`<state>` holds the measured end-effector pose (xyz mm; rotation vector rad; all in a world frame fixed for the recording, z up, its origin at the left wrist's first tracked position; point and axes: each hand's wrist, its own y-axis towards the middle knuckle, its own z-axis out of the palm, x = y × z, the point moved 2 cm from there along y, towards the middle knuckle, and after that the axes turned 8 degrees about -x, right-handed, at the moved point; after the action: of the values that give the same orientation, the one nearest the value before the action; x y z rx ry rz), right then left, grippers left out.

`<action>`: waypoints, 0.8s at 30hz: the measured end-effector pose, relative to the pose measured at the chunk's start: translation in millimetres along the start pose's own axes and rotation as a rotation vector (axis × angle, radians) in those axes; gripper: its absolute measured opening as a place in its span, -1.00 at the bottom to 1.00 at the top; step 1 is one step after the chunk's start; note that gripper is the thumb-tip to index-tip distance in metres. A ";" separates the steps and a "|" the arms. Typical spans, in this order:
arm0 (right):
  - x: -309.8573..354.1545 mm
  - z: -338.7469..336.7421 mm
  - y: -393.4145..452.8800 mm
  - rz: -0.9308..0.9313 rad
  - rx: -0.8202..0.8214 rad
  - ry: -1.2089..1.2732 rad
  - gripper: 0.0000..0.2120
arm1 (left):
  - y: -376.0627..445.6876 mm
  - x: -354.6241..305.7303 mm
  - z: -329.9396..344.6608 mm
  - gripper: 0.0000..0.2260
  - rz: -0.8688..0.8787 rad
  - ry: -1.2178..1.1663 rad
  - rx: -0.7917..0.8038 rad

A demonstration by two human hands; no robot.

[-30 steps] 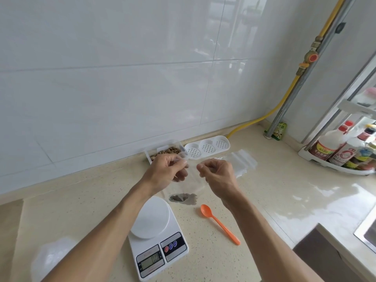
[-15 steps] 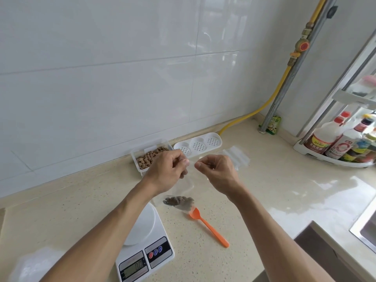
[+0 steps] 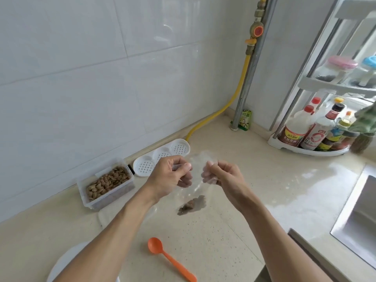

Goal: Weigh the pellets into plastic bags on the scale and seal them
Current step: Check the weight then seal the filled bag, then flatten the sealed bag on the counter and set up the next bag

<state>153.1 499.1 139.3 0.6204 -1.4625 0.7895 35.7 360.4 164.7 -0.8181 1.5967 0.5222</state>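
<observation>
hands: left hand [image 3: 169, 177] and right hand [image 3: 220, 174] pinch top of clear bag [image 3: 194, 186]
pellets: small heap [image 3: 192, 205] in bag bottom
counter: orange spoon [image 3: 169, 259]; pellet tub [image 3: 106, 185]

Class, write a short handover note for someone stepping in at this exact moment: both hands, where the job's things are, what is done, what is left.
Left hand and right hand each pinch a top corner of the clear plastic bag, held above the beige counter.
A small portion of brown pellets sits in the bag's bottom.
The clear tub of pellets stands by the wall; the orange plastic spoon lies near the white scale.
Done: bag filled. Left: press the top shut; whether it is sealed cannot be told.
</observation>
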 end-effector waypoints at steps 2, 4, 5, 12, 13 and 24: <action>-16.8 -22.6 7.7 0.085 0.076 -0.071 -0.58 | 16.5 5.1 26.8 -0.85 -0.030 -0.062 -0.005; -38.6 -50.7 15.2 0.156 0.102 -0.164 -0.65 | 34.3 14.2 54.0 -0.85 -0.079 -0.116 -0.022; -51.0 -68.0 19.8 0.185 0.078 -0.197 -0.73 | 43.5 19.8 67.9 -0.85 -0.111 -0.132 -0.037; -107.0 -169.7 60.0 0.242 -0.136 -0.670 -0.83 | 93.4 81.9 157.3 -0.84 -0.137 0.342 -0.095; -112.5 -177.7 68.4 0.249 -0.138 -0.729 -0.82 | 96.8 87.7 168.5 -0.80 -0.110 0.447 -0.077; -134.6 -210.0 105.2 -0.012 -0.363 -1.194 -0.60 | 101.4 143.6 240.3 -0.52 0.380 1.221 0.502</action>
<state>208.5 716.3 -12.6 0.8629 -2.5914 0.0456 111.3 570.2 -32.7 -0.4127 2.8736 -0.2333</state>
